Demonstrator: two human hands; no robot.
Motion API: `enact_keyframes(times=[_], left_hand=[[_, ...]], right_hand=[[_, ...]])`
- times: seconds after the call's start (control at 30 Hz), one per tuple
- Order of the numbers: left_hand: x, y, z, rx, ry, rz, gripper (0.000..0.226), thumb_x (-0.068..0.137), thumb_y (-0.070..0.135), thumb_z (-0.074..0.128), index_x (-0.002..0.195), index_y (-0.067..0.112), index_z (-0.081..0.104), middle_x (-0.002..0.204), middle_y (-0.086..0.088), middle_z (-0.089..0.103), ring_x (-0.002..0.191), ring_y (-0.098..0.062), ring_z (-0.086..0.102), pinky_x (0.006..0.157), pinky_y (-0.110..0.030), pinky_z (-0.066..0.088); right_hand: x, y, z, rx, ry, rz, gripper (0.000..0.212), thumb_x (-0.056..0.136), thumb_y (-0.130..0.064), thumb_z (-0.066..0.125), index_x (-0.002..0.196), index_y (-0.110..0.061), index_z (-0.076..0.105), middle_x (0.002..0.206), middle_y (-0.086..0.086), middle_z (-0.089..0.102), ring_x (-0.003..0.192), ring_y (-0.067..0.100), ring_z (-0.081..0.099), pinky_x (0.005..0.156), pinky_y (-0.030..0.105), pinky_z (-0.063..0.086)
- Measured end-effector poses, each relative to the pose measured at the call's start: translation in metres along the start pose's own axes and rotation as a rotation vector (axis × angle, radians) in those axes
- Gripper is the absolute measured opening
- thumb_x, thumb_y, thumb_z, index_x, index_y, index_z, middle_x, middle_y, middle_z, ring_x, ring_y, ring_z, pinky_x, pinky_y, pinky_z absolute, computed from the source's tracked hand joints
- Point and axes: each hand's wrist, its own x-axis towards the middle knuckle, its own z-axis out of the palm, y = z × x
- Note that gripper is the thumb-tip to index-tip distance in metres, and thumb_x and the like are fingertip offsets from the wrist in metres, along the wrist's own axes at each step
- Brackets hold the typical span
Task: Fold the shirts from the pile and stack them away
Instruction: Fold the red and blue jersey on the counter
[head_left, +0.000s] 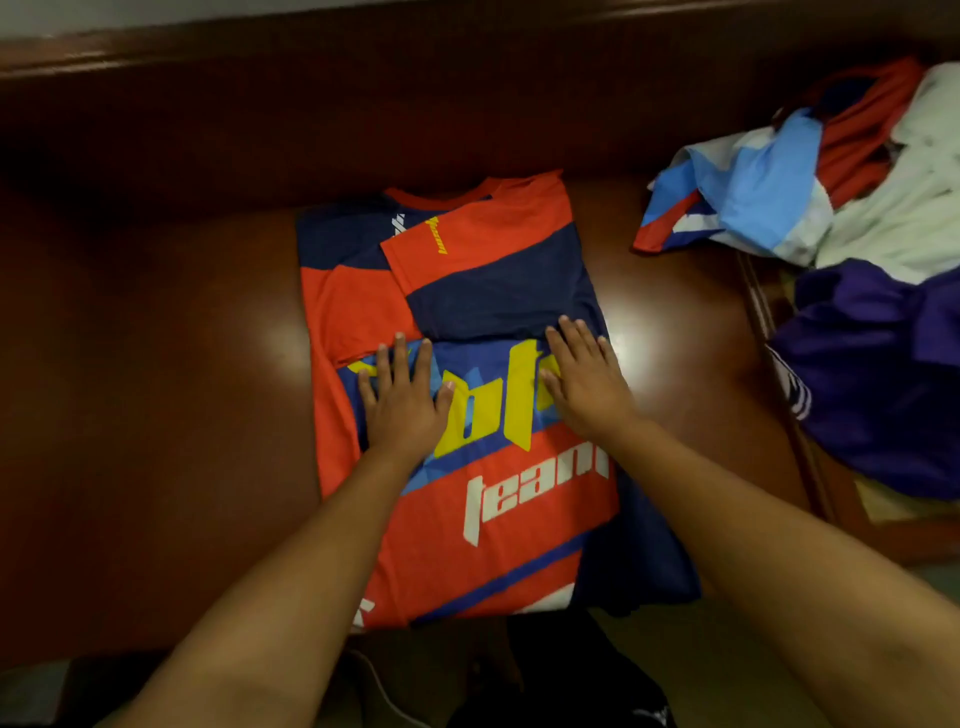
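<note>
Pressing flat: your left hand (402, 402) and right hand (584, 382), fingers straight, gripping nothing, smooth red-navy shirt (467, 395) mid-table (156, 364), sleeves folded in, final fold pending. Pile (841, 249) waits right (no finished stack visible).
</note>
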Motion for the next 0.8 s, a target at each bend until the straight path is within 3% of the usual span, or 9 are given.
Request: enact_keyframes(times=[0.1,0.2,0.27,0.4,0.5,0.57,0.67,0.73,0.8], left_hand=[[-0.018,0.010,-0.007,-0.055,0.031,0.021,0.064,0.097,0.049,0.037,0.151,0.017,0.026,0.160,-0.012,0.014,0.147,-0.031,0.009,0.115,-0.055,0.008],[-0.057,0.032,-0.011,-0.081,0.046,0.147,0.060,0.096,0.041,0.045,0.148,0.015,0.031,0.158,-0.012,0.018,0.146,-0.031,0.015,0.115,-0.049,0.013],[-0.082,0.051,-0.009,-0.098,0.004,0.261,0.058,0.095,0.037,0.048,0.145,0.014,0.035,0.156,-0.012,0.024,0.143,-0.030,0.021,0.114,-0.045,0.020],[-0.112,0.090,-0.006,-0.138,-0.035,0.454,0.047,0.094,0.025,0.051,0.139,0.011,0.044,0.146,-0.011,0.039,0.133,-0.029,0.036,0.106,-0.042,0.033],[-0.104,0.116,-0.013,-0.131,-0.041,0.545,0.045,0.092,0.017,0.051,0.136,0.012,0.046,0.138,-0.010,0.045,0.123,-0.032,0.043,0.097,-0.046,0.041],[-0.084,0.131,-0.018,-0.051,-0.042,0.572,0.048,0.092,0.017,0.052,0.139,0.014,0.043,0.140,-0.008,0.043,0.121,-0.033,0.043,0.094,-0.047,0.043],[-0.051,0.149,-0.020,0.059,-0.050,0.636,0.053,0.094,0.017,0.051,0.145,0.020,0.037,0.146,-0.005,0.038,0.125,-0.032,0.042,0.091,-0.045,0.045],[-0.036,0.155,-0.016,0.075,-0.076,0.662,0.053,0.094,0.019,0.051,0.145,0.023,0.037,0.146,-0.006,0.037,0.125,-0.031,0.043,0.090,-0.046,0.047],[-0.028,0.159,-0.009,0.080,-0.079,0.658,0.053,0.094,0.019,0.050,0.145,0.026,0.039,0.141,-0.010,0.039,0.122,-0.032,0.046,0.088,-0.048,0.049]], right_hand=[[-0.044,-0.001,-0.009,0.160,0.157,0.049,0.054,0.097,-0.029,0.044,0.146,-0.006,0.036,0.153,0.017,0.030,0.142,0.034,0.026,0.114,0.045,0.023],[-0.128,0.001,-0.006,0.260,0.272,0.197,0.046,0.088,-0.026,0.049,0.128,-0.001,0.052,0.125,0.022,0.052,0.116,0.041,0.048,0.096,0.047,0.041],[-0.183,0.001,0.000,0.277,0.257,0.356,0.035,0.092,-0.022,0.053,0.121,-0.001,0.054,0.115,0.020,0.053,0.108,0.039,0.049,0.088,0.043,0.041],[-0.252,0.006,0.021,0.378,0.245,0.610,0.030,0.090,-0.015,0.060,0.115,0.001,0.055,0.113,0.021,0.053,0.108,0.039,0.049,0.089,0.043,0.040],[-0.274,0.010,0.031,0.697,0.256,0.825,0.027,0.089,-0.012,0.062,0.111,-0.001,0.052,0.115,0.019,0.053,0.107,0.037,0.053,0.085,0.034,0.040],[-0.277,0.011,0.038,0.931,0.218,0.944,0.040,0.089,-0.010,0.063,0.125,-0.001,0.047,0.125,0.019,0.053,0.115,0.035,0.053,0.083,0.027,0.038],[-0.274,0.017,0.052,1.081,0.187,0.993,0.055,0.091,-0.009,0.062,0.140,-0.004,0.038,0.134,0.016,0.049,0.122,0.031,0.049,0.083,0.023,0.034],[-0.273,0.024,0.062,1.082,0.207,0.979,0.048,0.091,-0.010,0.063,0.135,-0.004,0.045,0.128,0.014,0.053,0.113,0.027,0.053,0.081,0.024,0.037],[-0.275,0.029,0.072,1.010,0.226,0.944,0.031,0.090,-0.015,0.065,0.119,-0.007,0.058,0.118,0.011,0.056,0.107,0.026,0.054,0.084,0.033,0.046]])
